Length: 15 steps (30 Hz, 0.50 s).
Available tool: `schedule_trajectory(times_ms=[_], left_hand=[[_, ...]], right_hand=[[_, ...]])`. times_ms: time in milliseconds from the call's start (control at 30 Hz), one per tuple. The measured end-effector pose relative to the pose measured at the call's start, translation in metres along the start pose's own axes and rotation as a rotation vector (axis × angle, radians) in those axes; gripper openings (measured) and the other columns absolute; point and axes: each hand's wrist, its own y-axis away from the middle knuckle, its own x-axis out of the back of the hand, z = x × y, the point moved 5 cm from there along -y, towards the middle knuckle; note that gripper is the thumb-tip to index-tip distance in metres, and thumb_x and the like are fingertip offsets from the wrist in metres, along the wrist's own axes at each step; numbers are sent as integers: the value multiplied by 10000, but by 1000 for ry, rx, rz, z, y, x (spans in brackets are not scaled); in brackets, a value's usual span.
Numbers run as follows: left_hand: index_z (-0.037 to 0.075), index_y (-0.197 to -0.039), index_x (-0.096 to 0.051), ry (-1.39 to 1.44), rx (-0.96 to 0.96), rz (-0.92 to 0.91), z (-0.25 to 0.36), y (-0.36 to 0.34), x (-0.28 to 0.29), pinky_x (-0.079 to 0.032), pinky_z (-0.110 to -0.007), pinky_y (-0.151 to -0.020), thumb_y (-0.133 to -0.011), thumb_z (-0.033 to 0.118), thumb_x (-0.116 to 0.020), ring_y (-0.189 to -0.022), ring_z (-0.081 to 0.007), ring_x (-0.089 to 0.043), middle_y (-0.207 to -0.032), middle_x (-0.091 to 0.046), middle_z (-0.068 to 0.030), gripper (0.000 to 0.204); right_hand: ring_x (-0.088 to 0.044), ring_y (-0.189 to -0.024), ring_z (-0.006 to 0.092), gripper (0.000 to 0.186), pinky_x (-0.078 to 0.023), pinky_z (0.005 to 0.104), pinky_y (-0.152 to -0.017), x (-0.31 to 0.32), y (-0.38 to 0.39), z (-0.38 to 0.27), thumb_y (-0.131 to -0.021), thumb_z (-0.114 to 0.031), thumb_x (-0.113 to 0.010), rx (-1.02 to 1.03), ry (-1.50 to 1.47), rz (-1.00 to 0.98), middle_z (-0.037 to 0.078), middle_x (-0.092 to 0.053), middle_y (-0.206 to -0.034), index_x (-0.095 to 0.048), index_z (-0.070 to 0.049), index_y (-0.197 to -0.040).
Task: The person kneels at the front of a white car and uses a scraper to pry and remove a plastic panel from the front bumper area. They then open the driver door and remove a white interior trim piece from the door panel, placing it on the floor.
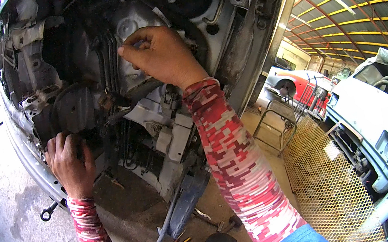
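My right hand (pixel 163 57) is at the upper middle of the frame, thumb and forefinger drawn nearly together and the other fingers curled in; I cannot tell whether something small sits in that pinch. It hangs in front of the bundle of slim black parallel lines (pixel 110 58) that runs down the dark, dusty open vehicle bay, with a silvery metal surface bearing a round raised boss (pixel 127 27) behind it. My left hand (pixel 70 165) is at the lower left of the bay, half closed, fingers bent just beside the long pale curved metal edge (pixel 30 156); its fingertips are lost in shadow, so I cannot tell what they grip, if anything. To work well here, I judge a light fingertip pinch better than a fist, with my wrist turned so that my knuckles don't hide the spot. The black lines look easy to snag, so small, straight movements suit them, without leaning on them. A steady left hand would help balance my reach, away from sharp edges. The grey box-shaped part (pixel 179 136) below my right wrist also asks for clearance from my red-and-white patterned sleeve (pixel 237 165).
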Motion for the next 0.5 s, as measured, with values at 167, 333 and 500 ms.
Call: schedule_trajectory(times_ms=[167,333,500], left_hand=[[37,-945,-644,3,5,5,0,0,0,-418,-447,-876,-803,123,-678,-1010,-339,-553,-1016,-604,-118,169],[38,-944,-646,22,-6,-2,1,-1,0,-420,-447,-875,-800,118,-681,-1007,-338,-554,-1012,-604,-118,168],[38,-941,-646,11,-1,5,1,-1,1,-421,-447,-875,-802,113,-677,-1006,-337,-555,-1010,-605,-115,162]], right_hand=[[-668,-682,98,325,-520,260,-618,0,1,-2,-921,-295,-720,-38,75,-58,48,-715,-772,-744,11,-1030],[-670,-682,98,338,-522,260,-623,0,1,-1,-922,-312,-720,-29,79,-56,47,-719,-773,-748,8,-1026],[-670,-680,97,337,-520,260,-628,0,-1,4,-922,-313,-722,-13,149,-47,46,-721,-770,-749,6,-1029]])
